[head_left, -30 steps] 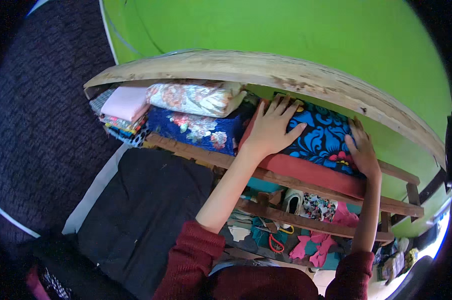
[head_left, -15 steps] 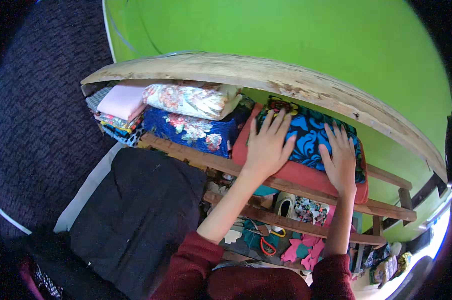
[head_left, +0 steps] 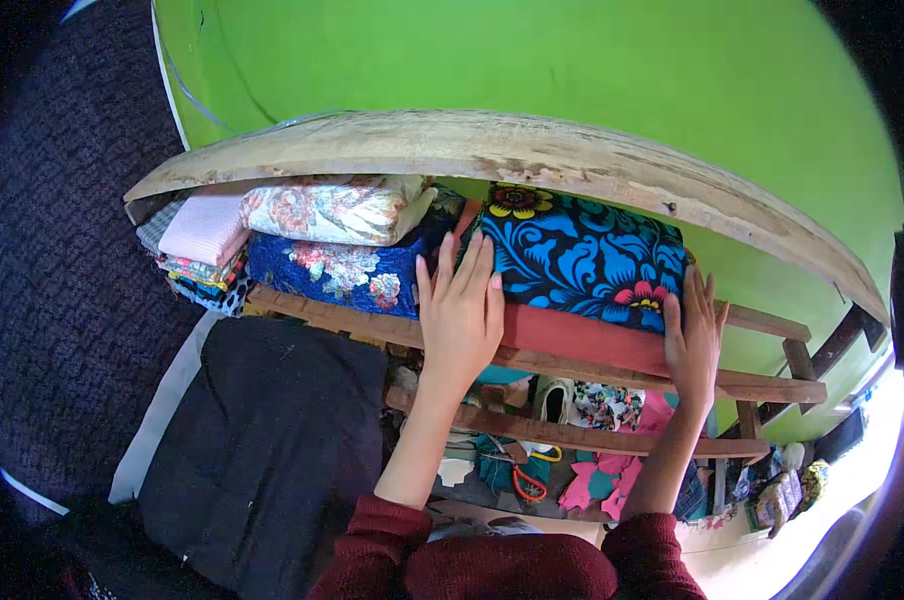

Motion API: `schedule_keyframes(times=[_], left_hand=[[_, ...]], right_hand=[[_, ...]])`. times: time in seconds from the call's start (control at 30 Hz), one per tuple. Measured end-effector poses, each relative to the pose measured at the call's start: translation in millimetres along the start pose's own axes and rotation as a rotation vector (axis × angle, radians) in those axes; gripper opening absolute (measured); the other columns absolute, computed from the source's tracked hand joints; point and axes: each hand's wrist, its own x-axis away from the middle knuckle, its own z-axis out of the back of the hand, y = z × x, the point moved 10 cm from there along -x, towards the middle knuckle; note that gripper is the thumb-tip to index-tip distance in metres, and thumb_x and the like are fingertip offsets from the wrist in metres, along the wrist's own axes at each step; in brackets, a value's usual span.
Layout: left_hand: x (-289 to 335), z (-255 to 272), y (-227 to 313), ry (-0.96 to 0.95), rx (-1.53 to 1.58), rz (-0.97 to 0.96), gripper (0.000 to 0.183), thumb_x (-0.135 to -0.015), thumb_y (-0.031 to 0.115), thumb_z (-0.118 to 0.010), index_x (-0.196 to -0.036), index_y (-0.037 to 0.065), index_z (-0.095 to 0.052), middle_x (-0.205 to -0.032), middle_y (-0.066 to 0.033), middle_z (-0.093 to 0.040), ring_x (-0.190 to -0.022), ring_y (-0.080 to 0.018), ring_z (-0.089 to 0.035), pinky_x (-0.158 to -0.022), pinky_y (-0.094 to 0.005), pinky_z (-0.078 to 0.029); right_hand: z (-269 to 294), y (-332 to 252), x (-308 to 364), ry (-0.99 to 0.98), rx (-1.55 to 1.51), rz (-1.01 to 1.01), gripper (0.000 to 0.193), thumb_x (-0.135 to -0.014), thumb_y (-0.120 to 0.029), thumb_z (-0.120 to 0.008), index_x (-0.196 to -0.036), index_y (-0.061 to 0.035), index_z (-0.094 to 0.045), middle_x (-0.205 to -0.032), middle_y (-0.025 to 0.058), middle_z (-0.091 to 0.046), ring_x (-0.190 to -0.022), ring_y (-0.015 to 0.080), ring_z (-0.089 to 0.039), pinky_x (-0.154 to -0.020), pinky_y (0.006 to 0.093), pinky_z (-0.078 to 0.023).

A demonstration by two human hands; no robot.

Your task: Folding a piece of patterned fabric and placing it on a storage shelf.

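Observation:
A folded black cloth with a blue floral print (head_left: 572, 255) lies on a folded coral-red cloth (head_left: 582, 338) on the slatted wooden shelf. At the left end of this pile rests my left hand (head_left: 459, 315), fingers spread and extended over the coral cloth's edge. My right hand (head_left: 694, 335) lies along the pile's right side, thumb apart from the outstretched fingers. Neither hand grips anything. Left of the pile sit a dark blue floral cloth (head_left: 317, 270) and, on top of it, a white floral bundle (head_left: 337, 208).
A thick wooden board (head_left: 452, 140) hangs over the cloths, before a green wall (head_left: 532, 60). At far left are a pink folded cloth (head_left: 204, 228) and a dark textured surface (head_left: 62, 250). Black fabric (head_left: 262, 430) spreads at lower left. A shoe (head_left: 554, 400) and cut felt pieces (head_left: 597, 480) lie below.
My hands have moved apart to the two ends of the pile, uncovering more of the blue floral print. The view has shifted slightly, so the shelf appears farther left.

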Motion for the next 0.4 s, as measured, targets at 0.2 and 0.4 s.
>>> schedule_keyframes(times=[0.2, 0.4], left_hand=[[25, 13, -22, 0.016, 0.124, 0.096, 0.042, -0.090, 0.016, -0.035, -0.126, -0.004, -0.037, -0.129, -0.0181, -0.040, -0.123, -0.0400, -0.030, -0.102, -0.0489, -0.016], [63, 20, 5, 0.077, 0.248, 0.100, 0.052, -0.088, 0.023, -0.040, -0.131, -0.004, -0.029, -0.136, -0.0190, -0.030, -0.126, -0.0431, -0.022, -0.103, -0.0505, -0.011]], right_hand=[[-5, 28, 24, -0.016, -0.131, -0.157, 0.048, -0.091, -0.030, -0.033, -0.132, -0.0055, -0.033, -0.138, 0.0117, -0.030, -0.132, 0.0280, -0.017, -0.105, 0.0496, -0.002], [-1, -25, 63, 0.244, -0.435, -0.074, 0.054, -0.088, -0.038, -0.037, -0.134, -0.0105, -0.031, -0.142, 0.0156, -0.020, -0.132, 0.0380, -0.005, -0.102, 0.0542, 0.003]])
